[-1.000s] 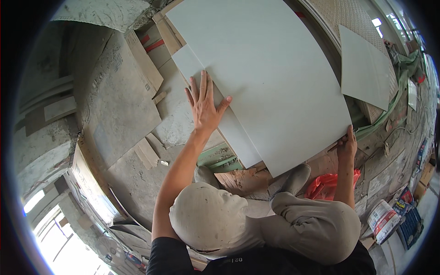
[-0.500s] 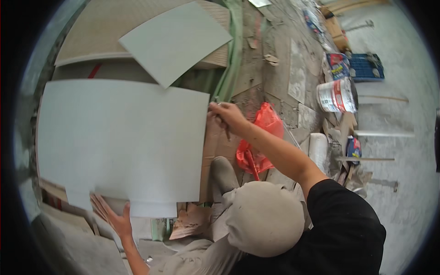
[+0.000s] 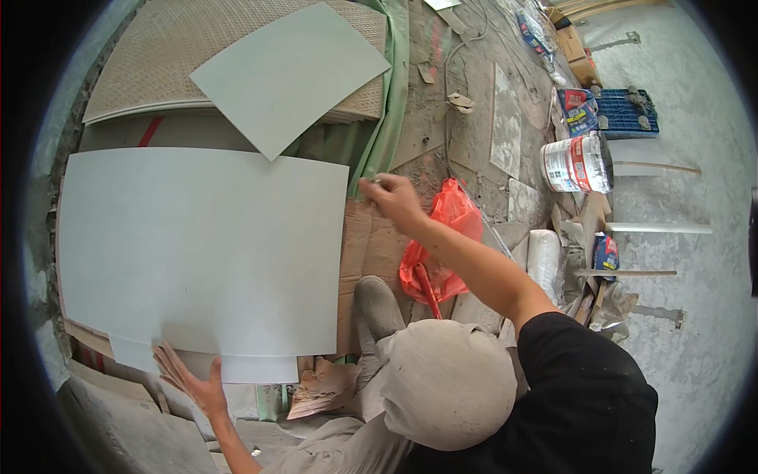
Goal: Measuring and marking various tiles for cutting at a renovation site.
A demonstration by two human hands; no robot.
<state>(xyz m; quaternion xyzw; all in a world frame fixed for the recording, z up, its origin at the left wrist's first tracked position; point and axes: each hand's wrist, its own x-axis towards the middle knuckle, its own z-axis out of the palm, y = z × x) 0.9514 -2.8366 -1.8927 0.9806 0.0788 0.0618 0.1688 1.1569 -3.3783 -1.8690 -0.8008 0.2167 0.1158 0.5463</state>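
A large pale grey tile point(image 3: 205, 245) lies flat in front of me. A whiter tile point(image 3: 259, 370) sticks out from under its near edge. My left hand point(image 3: 193, 383) rests at that near edge, fingers spread and thumb apart. Just off the big tile's right edge is my right hand point(image 3: 392, 201), its fingers closed around something small with a shiny end; what it is I cannot make out. Beyond, a smaller pale tile point(image 3: 292, 79) lies at an angle, one corner near the big tile's far edge, on a stack of tiles with patterned brown backs point(image 3: 150, 59).
A red plastic bag point(image 3: 454, 217) lies right of my bent knee point(image 3: 450, 387). Farther right are a white bucket point(image 3: 576, 163), a blue plastic crate-like piece point(image 3: 624, 112) and a wrapped white roll point(image 3: 543, 265). Green sheeting point(image 3: 387, 118) runs beside the stack; torn cardboard point(image 3: 325, 387) lies near.
My right hand has moved a little away from the big tile's right edge, and its fingers are curled tighter. The left hand stays at the near edge. The whole view has shifted slightly.
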